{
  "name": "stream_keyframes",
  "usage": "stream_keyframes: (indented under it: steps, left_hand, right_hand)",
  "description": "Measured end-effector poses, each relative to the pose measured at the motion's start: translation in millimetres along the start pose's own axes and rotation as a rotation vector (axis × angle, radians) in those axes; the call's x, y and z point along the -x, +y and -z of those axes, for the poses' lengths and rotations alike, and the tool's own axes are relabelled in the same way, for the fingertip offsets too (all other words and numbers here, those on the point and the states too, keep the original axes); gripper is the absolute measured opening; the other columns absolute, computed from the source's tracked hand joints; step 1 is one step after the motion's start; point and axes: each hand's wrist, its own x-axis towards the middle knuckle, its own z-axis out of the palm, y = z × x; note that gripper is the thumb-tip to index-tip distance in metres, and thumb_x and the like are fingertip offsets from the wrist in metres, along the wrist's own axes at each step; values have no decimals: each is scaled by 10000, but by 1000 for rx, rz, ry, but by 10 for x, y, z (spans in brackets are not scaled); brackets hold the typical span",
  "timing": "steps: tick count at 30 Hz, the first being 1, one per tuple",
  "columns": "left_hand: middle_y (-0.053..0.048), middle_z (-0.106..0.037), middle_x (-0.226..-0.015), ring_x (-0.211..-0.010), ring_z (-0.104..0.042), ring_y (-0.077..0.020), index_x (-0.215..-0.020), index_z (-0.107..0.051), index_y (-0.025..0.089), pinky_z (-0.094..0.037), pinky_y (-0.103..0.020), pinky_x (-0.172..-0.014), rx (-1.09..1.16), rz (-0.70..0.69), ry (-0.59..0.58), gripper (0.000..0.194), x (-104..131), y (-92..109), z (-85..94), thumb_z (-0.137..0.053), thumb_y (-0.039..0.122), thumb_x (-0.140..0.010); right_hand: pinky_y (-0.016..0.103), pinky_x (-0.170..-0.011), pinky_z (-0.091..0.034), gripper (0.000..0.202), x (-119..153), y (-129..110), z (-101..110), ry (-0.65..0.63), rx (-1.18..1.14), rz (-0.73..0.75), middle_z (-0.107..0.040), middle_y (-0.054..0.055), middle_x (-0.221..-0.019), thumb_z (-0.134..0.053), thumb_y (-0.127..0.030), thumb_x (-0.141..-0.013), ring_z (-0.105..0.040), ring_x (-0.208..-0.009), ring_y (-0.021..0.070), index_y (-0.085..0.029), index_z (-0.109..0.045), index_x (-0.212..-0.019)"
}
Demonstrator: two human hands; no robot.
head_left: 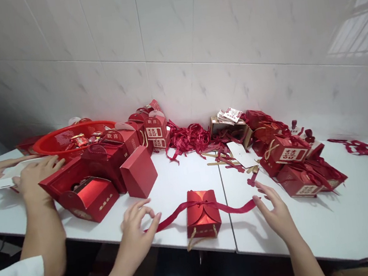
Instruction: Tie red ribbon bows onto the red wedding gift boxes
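Note:
A small red gift box with gold cord handles stands on the white table in front of me, its rounded top flaps folded together. Across its top runs a dark red ribbon, crossed or knotted at the middle, its two ends drawn out sideways. My left hand is closed in a pinch on the left end. On the other side, my right hand pinches the right end between thumb and fingers. Both hands are apart from the box itself.
Several red boxes stand at left beside a red basket of wrapped sweets. A co-worker's hands hold a white piece at far left. Bundled ribbons, an open carton and piled tied boxes line the wall.

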Motion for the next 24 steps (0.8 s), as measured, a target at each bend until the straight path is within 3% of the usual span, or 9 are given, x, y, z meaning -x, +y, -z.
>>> stream_keyframes:
  steps: [4, 9, 11, 14, 17, 19, 21, 24]
  left_hand:
    - [-48, -582, -924, -936, -571, -204, -757, -489, 208, -451, -358, -861, 386, -98, -149, 134, -136, 395, -366, -528, 321, -816]
    - [-1, -483, -803, -784, -523, -163, -730, -439, 206, -457, -288, -729, 520, -50, -191, 137, -198, 524, -655, -546, 264, -791]
    - [8, -463, -797, -776, -507, -155, -732, -426, 207, -447, -273, -712, 538, -44, -188, 134, -188, 523, -703, -546, 243, -781]
    - [29, -430, -779, -709, -482, -132, -772, -401, 216, -420, -235, -628, 578, 23, -194, 156, -158, 508, -752, -552, 255, -773]
    - [70, -383, -676, -587, -424, -106, -800, -376, 224, -361, -208, -554, 590, 83, -234, 210, -165, 469, -753, -567, 305, -774]
    - [97, -333, -585, -533, -373, -98, -797, -384, 222, -329, -204, -546, 545, 71, -295, 227, -217, 429, -688, -574, 345, -776]
    - [100, -312, -543, -524, -351, -99, -794, -417, 213, -310, -206, -549, 463, 54, -401, 197, -314, 388, -565, -531, 374, -804]
    - [79, -377, -534, -522, -372, -105, -820, -508, 193, -294, -207, -528, 352, 55, -611, 152, -515, 345, -332, -454, 335, -829]
  right_hand:
    - [409, -941, -457, 332, -75, -465, -245, -237, -130, 134, -620, 97, -1127, -462, -396, -899, -566, -1088, 242, -233, -611, -1147]
    - [350, -841, -513, 468, 17, -784, -493, -479, -189, 75, -551, 99, -1139, -459, -425, -898, -618, -934, 196, -245, -453, -1331]
    - [351, -843, -504, 501, 63, -834, -549, -527, -160, 32, -524, 106, -1165, -435, -431, -908, -615, -920, 190, -243, -402, -1371]
    - [360, -850, -474, 470, 88, -846, -628, -473, -118, 10, -546, 104, -1107, -405, -417, -919, -590, -950, 204, -226, -427, -1348]
    - [298, -660, -466, 426, 40, -786, -663, -404, -169, -6, -564, 20, -785, -466, -391, -889, -570, -722, 172, -203, -455, -1270]
    - [248, -546, -403, 308, -24, -726, -616, -380, -239, 4, -451, -58, -612, -523, -357, -852, -473, -556, 130, -198, -497, -1115]
    - [227, -518, -361, 108, -89, -674, -513, -415, -248, 93, -405, -68, -599, -557, -294, -815, -417, -533, 108, -206, -510, -855]
    - [234, -553, -376, 209, -136, -644, -357, -473, -103, 265, -447, -22, -681, -531, -163, -769, -449, -598, 111, -198, -421, -595]
